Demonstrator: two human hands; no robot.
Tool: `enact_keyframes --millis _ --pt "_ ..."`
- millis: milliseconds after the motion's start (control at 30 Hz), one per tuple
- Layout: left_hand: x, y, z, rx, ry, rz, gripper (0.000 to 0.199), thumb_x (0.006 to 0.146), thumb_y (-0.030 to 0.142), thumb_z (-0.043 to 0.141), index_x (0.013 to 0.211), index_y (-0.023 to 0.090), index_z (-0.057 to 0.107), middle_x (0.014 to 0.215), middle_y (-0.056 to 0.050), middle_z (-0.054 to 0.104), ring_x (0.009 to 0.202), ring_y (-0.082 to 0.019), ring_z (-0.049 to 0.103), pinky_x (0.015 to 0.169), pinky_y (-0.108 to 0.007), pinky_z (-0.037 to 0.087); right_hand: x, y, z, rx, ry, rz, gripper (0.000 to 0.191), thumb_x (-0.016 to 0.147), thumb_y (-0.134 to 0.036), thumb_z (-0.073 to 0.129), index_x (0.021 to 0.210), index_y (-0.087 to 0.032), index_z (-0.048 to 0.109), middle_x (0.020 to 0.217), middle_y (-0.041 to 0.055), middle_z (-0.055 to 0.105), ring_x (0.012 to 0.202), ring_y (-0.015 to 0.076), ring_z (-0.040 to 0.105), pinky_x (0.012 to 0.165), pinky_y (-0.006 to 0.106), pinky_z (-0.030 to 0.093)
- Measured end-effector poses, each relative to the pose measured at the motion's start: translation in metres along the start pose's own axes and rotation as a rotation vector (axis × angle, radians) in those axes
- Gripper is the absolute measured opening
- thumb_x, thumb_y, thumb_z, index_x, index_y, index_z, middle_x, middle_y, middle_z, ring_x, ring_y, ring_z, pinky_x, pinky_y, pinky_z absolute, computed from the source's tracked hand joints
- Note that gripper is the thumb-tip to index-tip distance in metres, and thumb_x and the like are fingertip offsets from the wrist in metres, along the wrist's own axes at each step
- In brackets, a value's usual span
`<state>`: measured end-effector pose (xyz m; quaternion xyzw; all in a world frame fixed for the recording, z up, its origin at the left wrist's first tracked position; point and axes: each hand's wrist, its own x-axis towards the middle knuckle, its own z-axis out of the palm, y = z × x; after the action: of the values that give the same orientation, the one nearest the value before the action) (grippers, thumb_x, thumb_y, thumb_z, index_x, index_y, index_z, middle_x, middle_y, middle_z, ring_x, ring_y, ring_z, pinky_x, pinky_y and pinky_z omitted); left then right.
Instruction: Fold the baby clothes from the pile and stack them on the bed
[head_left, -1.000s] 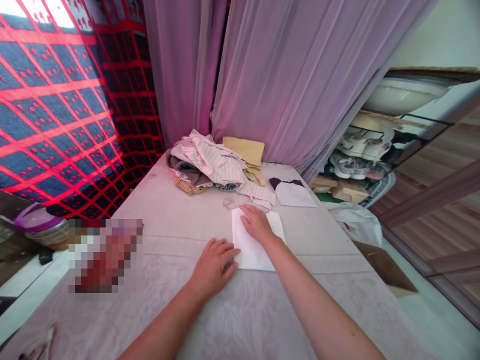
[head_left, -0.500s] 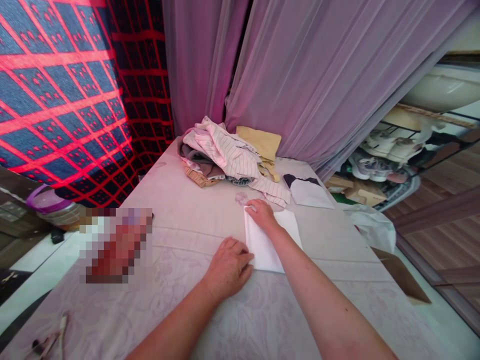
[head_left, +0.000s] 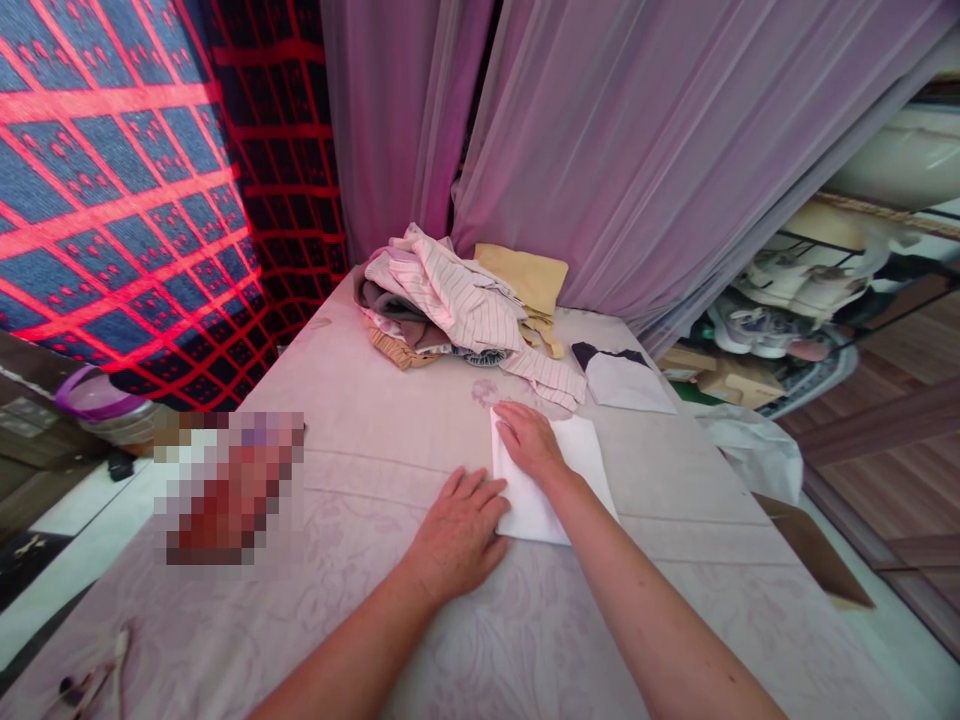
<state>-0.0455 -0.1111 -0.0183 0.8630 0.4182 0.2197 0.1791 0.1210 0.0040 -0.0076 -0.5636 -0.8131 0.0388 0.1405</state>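
left grip (head_left: 457,535) lay open against the folded white cloth (head_left: 544,510) | right grip (head_left: 529,442) lay open on top | rumpled striped cotton pile (head_left: 450,305) remained unfolded beyond

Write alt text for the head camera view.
The right hand rests on a folded white sheet and the left hand lies at its edge, on a pale patterned tablecloth. Behind them, a heap of striped clothes sits before mauve curtains.
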Motion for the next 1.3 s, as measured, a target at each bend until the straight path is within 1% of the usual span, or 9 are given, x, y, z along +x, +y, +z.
enact_keyframes --millis 167,433,567,667,833,1000,1167,1233,1300 --pt "0.0 0.0 0.0 -0.009 -0.003 0.001 0.028 0.083 0.034 0.057 0.11 0.025 0.056 0.133 -0.005 0.054 0.128 -0.026 0.04 0.112 -0.051 0.022 0.03 0.004 -0.015 -0.06 -0.172 0.069 0.035 0.085 -0.026 0.049 0.119 -0.025 0.061 0.119 0.0049 0.063 0.108 0.0216 0.056 0.095 0.036 0.039" --pt "0.0 0.001 -0.003 -0.005 -0.028 -0.015 0.027 0.083 0.032 0.057 0.109 0.024 0.055 0.133 -0.005 0.054 0.128 -0.026 0.04 0.112 -0.05 0.022 0.062 0.015 -0.033 0.006 -0.449 -0.128 0.02 0.074 -0.019 0.056 0.089 -0.023 0.069 0.097 0.0012 0.067 0.089 0.0179 0.059 0.078 0.026 0.042" --pt "0.0 0.002 -0.003 -0.004 -0.021 -0.006 0.028 0.083 0.033 0.057 0.11 0.024 0.055 0.133 -0.006 0.053 0.128 -0.026 0.04 0.112 -0.05 0.022 0.059 0.021 -0.038 0.182 -0.406 -0.069 0.015 0.075 -0.022 0.057 0.087 -0.02 0.065 0.088 -0.0011 0.067 0.08 0.0146 0.059 0.07 0.022 0.041" --pt "0.0 0.002 -0.002 -0.001 -0.019 -0.005 0.028 0.083 0.032 0.056 0.109 0.023 0.055 0.134 -0.006 0.053 0.128 -0.026 0.04 0.112 -0.05 0.022 0.055 0.022 -0.032 0.221 -0.296 -0.028 0.013 0.076 -0.028 0.06 0.086 -0.02 0.062 0.086 -0.0015 0.067 0.08 0.0144 0.06 0.069 0.023 0.041" --pt "0.001 0.003 -0.002 0.004 -0.018 -0.002 0.025 0.083 0.031 0.057 0.107 0.023 0.057 0.133 -0.005 0.054 0.128 -0.026 0.041 0.112 -0.049 0.021 0.048 0.012 -0.005 0.008 -0.142 0.101 0.023 0.083 -0.038 0.058 0.101 -0.023 0.06 0.094 0.0016 0.07 0.088 0.0191 0.062 0.079 0.029 0.041" --pt "0.001 0.002 -0.001 0.007 -0.021 0.011 0.023 0.084 0.032 0.056 0.105 0.023 0.058 0.135 -0.004 0.053 0.13 -0.025 0.039 0.112 -0.048 0.021 0.05 0.003 0.005 -0.187 -0.098 0.056 0.03 0.087 -0.043 0.053 0.104 -0.019 0.061 0.091 0.007 0.071 0.089 0.0224 0.062 0.087 0.036 0.037" --pt "0.0 0.0 -0.002 0.004 -0.018 0.033 0.029 0.085 0.035 0.055 0.112 0.026 0.059 0.135 -0.004 0.053 0.128 -0.026 0.041 0.112 -0.049 0.021 0.042 -0.004 -0.009 -0.139 -0.042 0.02 0.038 0.095 -0.04 0.035 0.116 -0.019 0.058 0.113 0.0093 0.065 0.108 0.0225 0.056 0.094 0.037 0.035" --pt "0.0 0.0 -0.003 -0.01 -0.017 0.048 0.03 0.087 0.036 0.053 0.116 0.029 0.059 0.134 -0.003 0.053 0.128 -0.025 0.041 0.112 -0.05 0.02 0.031 -0.006 -0.011 -0.105 -0.03 -0.017 0.043 0.097 -0.037 0.026 0.128 -0.021 0.052 0.131 0.0082 0.056 0.122 0.0211 0.046 0.101 0.038 0.029" --pt "0.0 -0.001 -0.004 -0.018 -0.024 0.056 0.029 0.088 0.036 0.052 0.116 0.033 0.061 0.134 -0.002 0.053 0.128 -0.026 0.042 0.111 -0.052 0.019 0.02 -0.009 -0.008 -0.118 -0.119 -0.023 0.048 0.096 -0.038 0.024 0.138 -0.021 0.041 0.145 0.0075 0.041 0.135 0.0214 0.03 0.108 0.042 0.021"
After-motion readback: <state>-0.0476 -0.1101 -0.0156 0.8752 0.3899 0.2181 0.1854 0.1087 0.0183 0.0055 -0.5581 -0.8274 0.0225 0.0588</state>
